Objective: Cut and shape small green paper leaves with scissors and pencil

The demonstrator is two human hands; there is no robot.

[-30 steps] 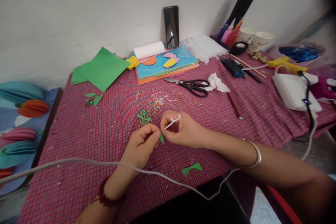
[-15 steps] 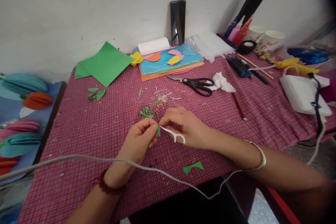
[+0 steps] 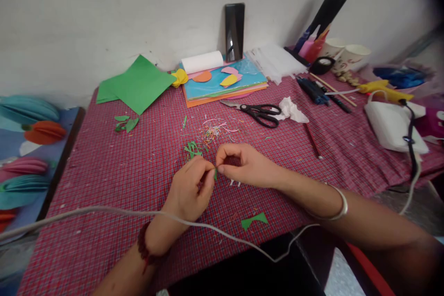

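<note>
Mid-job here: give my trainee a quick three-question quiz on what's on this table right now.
1. True or false: the black scissors lie closed on the cloth, in neither hand.
2. What do the left hand and right hand pinch between their fingertips?
3. The green paper sheet lies where? A) beside the cups B) far left, by the wall C) under the scissors

Key:
1. True.
2. A small green paper piece.
3. B.
</note>
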